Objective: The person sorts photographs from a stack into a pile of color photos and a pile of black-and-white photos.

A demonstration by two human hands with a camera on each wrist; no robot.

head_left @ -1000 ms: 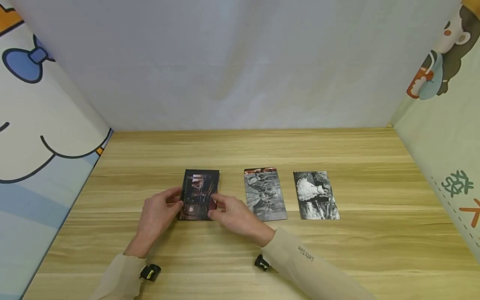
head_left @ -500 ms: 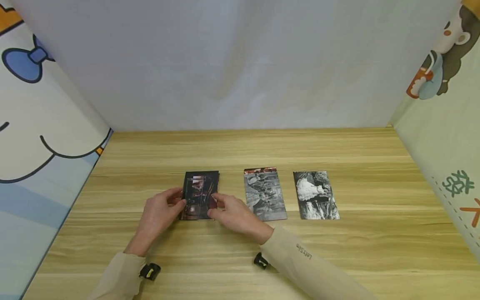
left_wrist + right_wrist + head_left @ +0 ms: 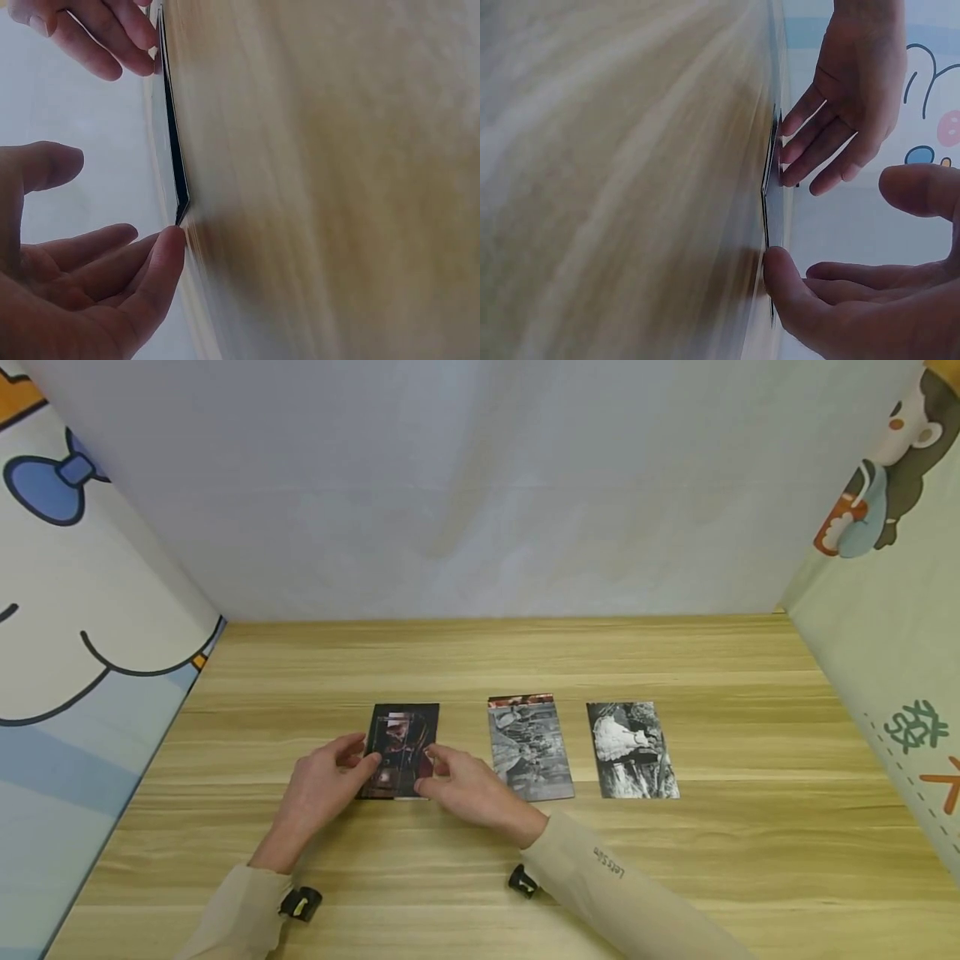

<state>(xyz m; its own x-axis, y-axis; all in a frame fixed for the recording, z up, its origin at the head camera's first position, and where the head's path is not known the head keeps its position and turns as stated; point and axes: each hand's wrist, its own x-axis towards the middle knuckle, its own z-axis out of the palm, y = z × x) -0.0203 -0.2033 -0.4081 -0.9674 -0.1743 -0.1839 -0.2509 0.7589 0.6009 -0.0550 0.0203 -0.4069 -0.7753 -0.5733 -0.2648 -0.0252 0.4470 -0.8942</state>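
Observation:
In the head view, a small pile of dark photo cards point(image 3: 401, 735) lies on the wooden table, left of centre. My left hand point(image 3: 324, 785) is at its left edge, the thumb over the card face. At the right edge is my right hand point(image 3: 468, 783). Both wrist views show fingertips touching the edges of the cards point(image 3: 171, 127), while each thumb stays raised and apart from the fingers. The pile's edges look slightly uneven and bent. To the right lie a grey photo card point(image 3: 531, 752), with a reddish card showing beneath its top, and a black-and-white photo card point(image 3: 633, 750).
The wooden table point(image 3: 480, 660) meets a pale back wall point(image 3: 480, 493). Cartoon-printed panels stand on the left point(image 3: 97, 585) and right point(image 3: 885, 610). Black wrist straps point(image 3: 302, 903) show at both beige sleeves point(image 3: 243, 914).
The top dark card has shifted slightly right and toward me, and a light strip now shows at its lower edge. My left thumb has moved a little right; my right hand is nearly still.

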